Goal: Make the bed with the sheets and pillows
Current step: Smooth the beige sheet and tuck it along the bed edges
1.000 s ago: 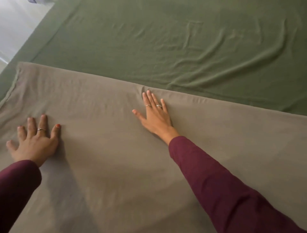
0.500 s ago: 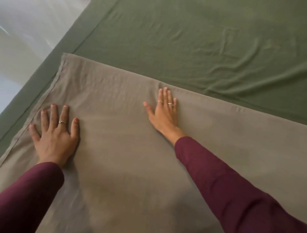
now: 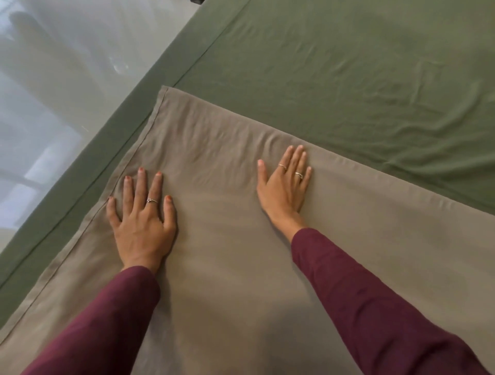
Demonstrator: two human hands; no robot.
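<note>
I can't see all of the tan sheet (image 3: 241, 267); it runs off the bottom. The floor (image 3: 53, 80) looks blurry. A dark thing (image 3: 197, 1) is cut off on top.

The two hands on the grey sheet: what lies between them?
In the head view, only bare grey sheet lies between the left hand and the right hand; both rest flat on it.
</note>
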